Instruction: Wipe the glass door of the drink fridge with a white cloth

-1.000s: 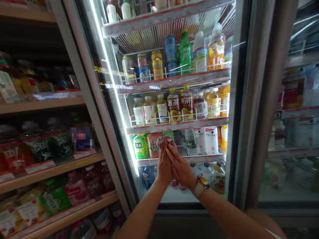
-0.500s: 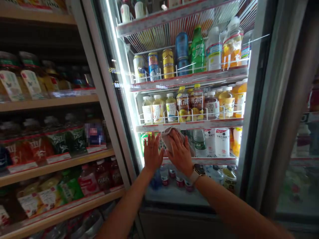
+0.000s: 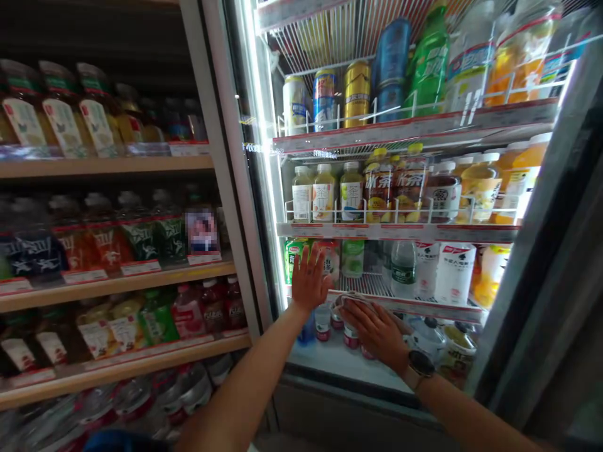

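Observation:
A closed glass cooler door [image 3: 301, 364] stands in front of me, with lit shelves of drinks behind it. Flat against the glass, fingers spread, is my left hand [image 3: 309, 279], holding nothing. My right hand [image 3: 377, 329], with a dark watch on its wrist, presses a greyish cloth [image 3: 346, 297] to the glass, lower and to the right. The cloth shows around the fingertips and past the back of the hand; the rest is hidden under the palm.
At the left, wooden shelves [image 3: 188, 276] hold rows of bottles. The cooler door's dark frame [image 3: 532, 251] rises on the right. White bottles [image 3: 455, 273] and cans [image 3: 357, 94] stand behind the glass.
My right hand has slid down with the cloth, to a lower part of the glass. My left hand stays spread on the glass, and the hands are farther apart. The view has shifted.

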`<state>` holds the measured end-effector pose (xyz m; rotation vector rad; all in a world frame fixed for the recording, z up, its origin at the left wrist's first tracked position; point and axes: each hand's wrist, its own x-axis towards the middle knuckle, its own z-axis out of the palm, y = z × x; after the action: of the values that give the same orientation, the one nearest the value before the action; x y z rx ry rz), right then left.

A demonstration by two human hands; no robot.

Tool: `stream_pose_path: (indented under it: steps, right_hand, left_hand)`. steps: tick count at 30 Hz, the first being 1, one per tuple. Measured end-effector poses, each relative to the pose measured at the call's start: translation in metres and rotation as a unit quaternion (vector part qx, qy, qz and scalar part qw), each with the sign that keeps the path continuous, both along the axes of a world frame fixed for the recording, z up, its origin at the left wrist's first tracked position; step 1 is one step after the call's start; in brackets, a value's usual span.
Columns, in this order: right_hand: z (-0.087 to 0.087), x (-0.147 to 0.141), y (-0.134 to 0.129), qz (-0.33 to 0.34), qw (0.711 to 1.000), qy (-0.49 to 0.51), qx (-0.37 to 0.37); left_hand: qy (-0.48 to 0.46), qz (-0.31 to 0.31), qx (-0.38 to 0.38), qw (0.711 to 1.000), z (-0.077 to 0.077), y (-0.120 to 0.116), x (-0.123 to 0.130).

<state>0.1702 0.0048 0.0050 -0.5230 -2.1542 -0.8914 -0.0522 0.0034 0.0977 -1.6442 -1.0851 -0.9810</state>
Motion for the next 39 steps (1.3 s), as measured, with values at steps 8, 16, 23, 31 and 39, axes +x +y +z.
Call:
stream_pose_path:
  steps: [8,16,23,31,39]
  right_hand:
    - [0.117,-0.015,0.0,-0.012,0.998,0.058,0.003]
    - [0.095,-0.02,0.002,-0.013,0.999,0.043,0.015]
    - [0.019,0.004,-0.001,0.037,0.998,-0.044,-0.017]
    - [0.125,-0.007,0.003,-0.001,0.997,0.074,-0.018]
    - [0.099,-0.012,0.004,0.004,0.998,0.058,0.003]
  left_hand:
    - [-0.008,-0.029,0.009,0.999,-0.002,0.003,-0.002]
    - [-0.003,-0.041,0.011,0.999,0.0,0.003,-0.003]
    - [-0.006,-0.036,0.008,0.999,0.001,0.002,-0.003]
    - [-0.008,-0.037,0.014,0.999,0.002,0.003,-0.003]
    - [-0.003,-0.035,0.014,0.999,0.001,0.002,-0.002]
